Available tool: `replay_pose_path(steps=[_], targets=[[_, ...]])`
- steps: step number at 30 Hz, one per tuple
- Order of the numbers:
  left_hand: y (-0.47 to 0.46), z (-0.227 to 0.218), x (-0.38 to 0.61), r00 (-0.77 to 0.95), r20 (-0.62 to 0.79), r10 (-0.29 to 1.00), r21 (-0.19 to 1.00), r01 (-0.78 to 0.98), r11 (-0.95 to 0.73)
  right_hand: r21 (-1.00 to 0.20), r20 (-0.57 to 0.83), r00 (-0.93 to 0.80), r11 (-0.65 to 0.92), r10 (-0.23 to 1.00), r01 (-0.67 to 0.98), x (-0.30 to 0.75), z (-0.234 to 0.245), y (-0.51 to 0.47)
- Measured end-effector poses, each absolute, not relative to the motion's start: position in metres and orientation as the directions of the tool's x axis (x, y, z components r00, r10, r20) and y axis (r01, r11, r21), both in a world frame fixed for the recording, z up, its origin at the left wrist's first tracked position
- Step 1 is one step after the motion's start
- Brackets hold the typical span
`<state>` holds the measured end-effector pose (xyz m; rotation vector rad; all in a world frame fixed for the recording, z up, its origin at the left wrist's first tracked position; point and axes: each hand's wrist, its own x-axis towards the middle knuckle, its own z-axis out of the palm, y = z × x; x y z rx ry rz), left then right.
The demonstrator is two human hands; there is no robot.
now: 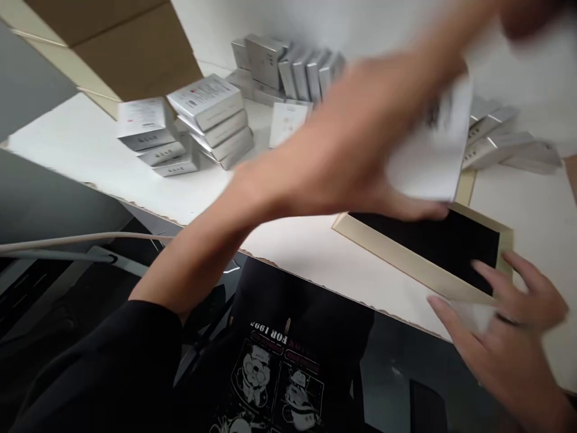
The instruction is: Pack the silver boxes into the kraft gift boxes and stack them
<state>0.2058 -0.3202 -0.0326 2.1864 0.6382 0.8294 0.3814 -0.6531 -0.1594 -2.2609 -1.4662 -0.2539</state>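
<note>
My left hand (324, 162) reaches across to the right, blurred by motion. It grips a white box (426, 162) with dark print, the thumb along its lower edge. The box is above a shallow cream tray (392, 249) with a black inside, and hides its far part. My right hand (509, 319) is at the tray's near right corner, fingers spread, with fingertips over the rim and the thumb by the front wall. Whether it presses on the tray I cannot tell. A blurred skin-coloured shape crosses the top right.
Two stacks of silver-white boxes, a left stack (155, 135) and a right stack (216, 123), stand on the white table (67, 144). More boxes (265, 63) line the back, others (505, 141) lie at right. A brown cardboard panel (130, 54) rises at left.
</note>
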Motion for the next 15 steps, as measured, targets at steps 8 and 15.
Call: replay_pose_path(steps=[8,15], targets=[[-0.322,-0.120,0.314,0.944,-0.005,0.331,0.807,0.199,-0.555,-0.188,0.423,0.280,-0.218,0.862,0.958,0.387,-0.160,-0.645],[-0.360,-0.069,0.281,0.998,0.026,-0.064,0.538,-0.068,-0.840,-0.259,0.450,0.281,-0.177,0.848,0.949,0.403,-0.167,-0.666]])
